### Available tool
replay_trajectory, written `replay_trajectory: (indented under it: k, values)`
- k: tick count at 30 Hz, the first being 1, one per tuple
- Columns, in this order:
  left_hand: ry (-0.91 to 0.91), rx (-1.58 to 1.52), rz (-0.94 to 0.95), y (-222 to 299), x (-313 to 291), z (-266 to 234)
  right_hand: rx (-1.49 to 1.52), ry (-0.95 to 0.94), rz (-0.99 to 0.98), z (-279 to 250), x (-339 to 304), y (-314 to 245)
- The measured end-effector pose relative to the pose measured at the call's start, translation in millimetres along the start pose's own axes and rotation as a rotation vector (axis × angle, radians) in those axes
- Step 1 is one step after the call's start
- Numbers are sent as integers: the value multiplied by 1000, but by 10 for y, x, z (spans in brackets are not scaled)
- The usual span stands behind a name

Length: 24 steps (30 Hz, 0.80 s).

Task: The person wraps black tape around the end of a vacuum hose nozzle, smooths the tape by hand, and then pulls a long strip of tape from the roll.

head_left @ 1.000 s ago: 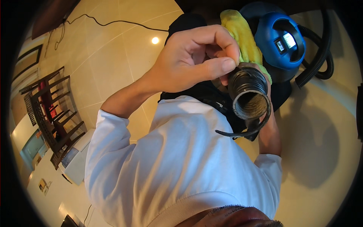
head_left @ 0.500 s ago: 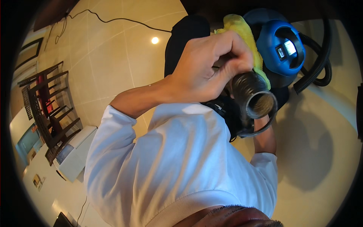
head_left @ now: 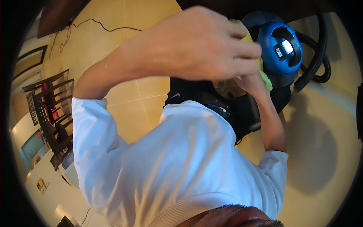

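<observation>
My left hand [head_left: 208, 47] is raised close to the view, its fingers curled inward; whatever lies inside them is hidden. Just beneath its fingertips is my right hand [head_left: 250, 82], whose fingers are mostly covered by the left. Beside the right hand, part of a clear, see-through container [head_left: 228, 89] shows over my dark-clothed lap. How the container is held cannot be seen. Behind the left fingers a yellow-green cloth [head_left: 267, 81] lies over my leg.
A blue vacuum cleaner [head_left: 280, 47] with a black handle stands at the far right, a black ribbed hose [head_left: 314, 72] curving beside it. Dark furniture [head_left: 227, 5] borders the far side. A thin cable [head_left: 109, 29] crosses the tiled floor; a dark slatted chair [head_left: 49, 113] is at the left.
My left hand has risen toward the view and now covers the dark cylindrical part with a dusty end. My right hand has come up beneath it, and the clear container is mostly hidden.
</observation>
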<state>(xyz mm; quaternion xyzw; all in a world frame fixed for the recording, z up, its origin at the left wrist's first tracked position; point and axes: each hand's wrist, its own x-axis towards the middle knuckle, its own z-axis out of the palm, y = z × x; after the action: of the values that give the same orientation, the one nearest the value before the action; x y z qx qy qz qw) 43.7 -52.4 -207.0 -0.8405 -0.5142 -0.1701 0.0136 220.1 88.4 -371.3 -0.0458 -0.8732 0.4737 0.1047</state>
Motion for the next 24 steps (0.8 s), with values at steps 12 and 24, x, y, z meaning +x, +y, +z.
replay_trajectory:
  k: [12, 24]
  values:
    - [917, -378, -1096, 556, -438, 585, -501, 456, 59, -148, 174, -233]
    - [958, -1235, -1098, 327, -302, 786, -491, 622, -34, -157, 109, -349]
